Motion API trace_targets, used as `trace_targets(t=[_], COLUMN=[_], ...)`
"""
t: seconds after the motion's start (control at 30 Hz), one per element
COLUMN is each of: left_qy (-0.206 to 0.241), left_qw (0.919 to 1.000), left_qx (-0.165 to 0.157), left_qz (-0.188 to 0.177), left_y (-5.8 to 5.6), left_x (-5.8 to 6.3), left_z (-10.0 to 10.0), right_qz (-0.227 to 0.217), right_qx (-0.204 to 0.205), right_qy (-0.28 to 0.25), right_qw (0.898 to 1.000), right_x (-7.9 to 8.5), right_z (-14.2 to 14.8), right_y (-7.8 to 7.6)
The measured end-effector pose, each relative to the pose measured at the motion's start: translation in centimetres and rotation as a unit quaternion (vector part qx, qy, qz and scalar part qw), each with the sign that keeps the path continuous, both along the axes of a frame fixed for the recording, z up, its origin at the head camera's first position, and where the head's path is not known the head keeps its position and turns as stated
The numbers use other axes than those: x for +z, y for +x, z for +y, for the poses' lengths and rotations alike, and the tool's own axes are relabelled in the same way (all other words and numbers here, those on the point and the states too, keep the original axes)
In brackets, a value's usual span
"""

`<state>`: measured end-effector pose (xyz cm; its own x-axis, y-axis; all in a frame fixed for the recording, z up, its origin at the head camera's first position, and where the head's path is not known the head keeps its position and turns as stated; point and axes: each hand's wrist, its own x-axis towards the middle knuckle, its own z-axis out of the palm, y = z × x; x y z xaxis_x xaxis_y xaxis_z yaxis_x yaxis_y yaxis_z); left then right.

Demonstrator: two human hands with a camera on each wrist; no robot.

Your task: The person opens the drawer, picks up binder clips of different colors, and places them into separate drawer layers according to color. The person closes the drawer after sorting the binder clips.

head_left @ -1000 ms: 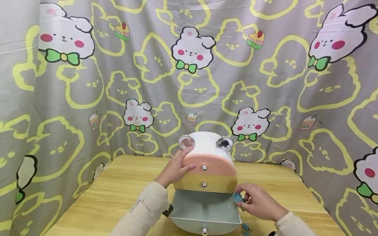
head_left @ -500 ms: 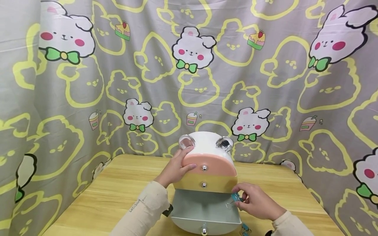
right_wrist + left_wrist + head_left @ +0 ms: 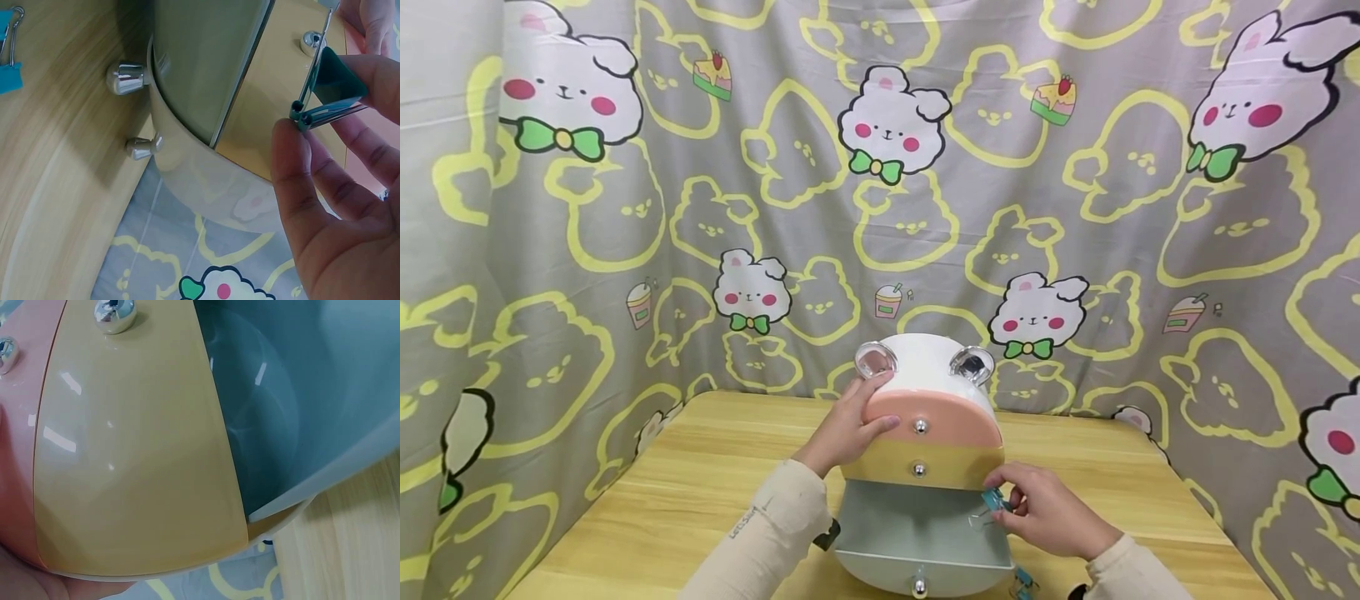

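A small drawer organizer (image 3: 917, 362) with a white rounded top and clear ears faces me, its pink and yellow drawers closed. The green bottom drawer (image 3: 925, 525) is pulled out; its bare inside also shows in the left wrist view. My left hand (image 3: 846, 429) holds the organizer's upper left side, thumb on the pink drawer front (image 3: 955, 417). Between thumb and fingers of my right hand (image 3: 1048, 512) is a blue binder clip (image 3: 994, 499), pinched at the drawer's right rim. Its wire handles point over the drawer.
Another blue binder clip (image 3: 1022, 581) lies on the wooden table (image 3: 715, 467), right of the open drawer. Silver feet (image 3: 128, 78) show under the organizer in the right wrist view. A patterned curtain (image 3: 805, 333) hangs behind and around the table.
My right hand has shifted slightly left with the blue binder clip, bringing it over the drawer's right edge. The left hand and organizer have stayed still.
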<state>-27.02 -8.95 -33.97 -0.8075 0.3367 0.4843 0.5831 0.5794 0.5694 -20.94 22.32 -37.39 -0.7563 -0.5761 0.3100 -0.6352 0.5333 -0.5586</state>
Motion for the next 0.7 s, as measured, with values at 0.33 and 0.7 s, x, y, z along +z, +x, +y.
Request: trace_targets(t=[0.33,0.7], left_qy=[-0.002,0.002], left_qw=[0.9999,1.0000], left_qx=[0.000,-0.007], left_qz=[-0.015,0.004], left_y=[0.02,-0.11], left_x=[0.07,0.04], left_z=[0.03,-0.04], right_qz=[0.017,0.010], right_qx=[0.011,0.011], right_qy=[-0.006,-0.005], right_qw=[1.000,1.000], right_x=[-0.02,-0.03], right_z=[-0.49,-0.85], right_y=[0.12,0.14])
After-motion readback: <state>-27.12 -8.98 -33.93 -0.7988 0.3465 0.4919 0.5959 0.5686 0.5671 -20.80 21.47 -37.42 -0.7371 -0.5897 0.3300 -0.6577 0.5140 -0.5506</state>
